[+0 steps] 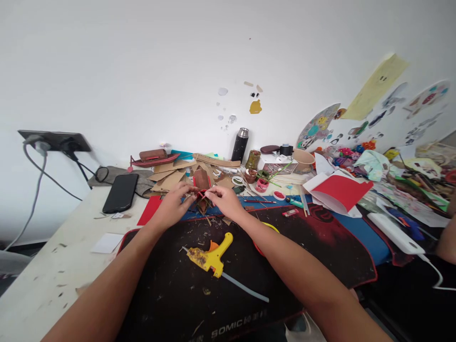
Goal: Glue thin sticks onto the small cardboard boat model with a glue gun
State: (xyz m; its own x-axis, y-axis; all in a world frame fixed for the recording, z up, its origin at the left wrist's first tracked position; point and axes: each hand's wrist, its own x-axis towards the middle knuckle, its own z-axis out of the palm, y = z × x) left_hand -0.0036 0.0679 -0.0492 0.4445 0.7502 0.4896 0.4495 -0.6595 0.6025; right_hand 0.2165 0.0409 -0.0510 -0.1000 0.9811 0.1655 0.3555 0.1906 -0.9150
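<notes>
A small red-and-brown craft model (202,179) stands at the back edge of the dark desk mat, between my two hands. My left hand (175,205) has its fingers bent against the model's left side, thumb and fingertips closed near a red part. From the right, my right hand (223,202) pinches at the same spot; what its fingertips hold is too small to make out. Just in front of the hands lies a yellow hot glue gun (213,259), nozzle to the left, a clear glue stick (245,287) trailing from its back.
Cardboard scraps (167,179), a model boat (154,159) and a black thermos (240,145) line the wall. A phone (120,193) lies left. Red paper (342,191), a white power strip (394,232) and craft clutter fill the right, where part of another person's arm (447,240) shows.
</notes>
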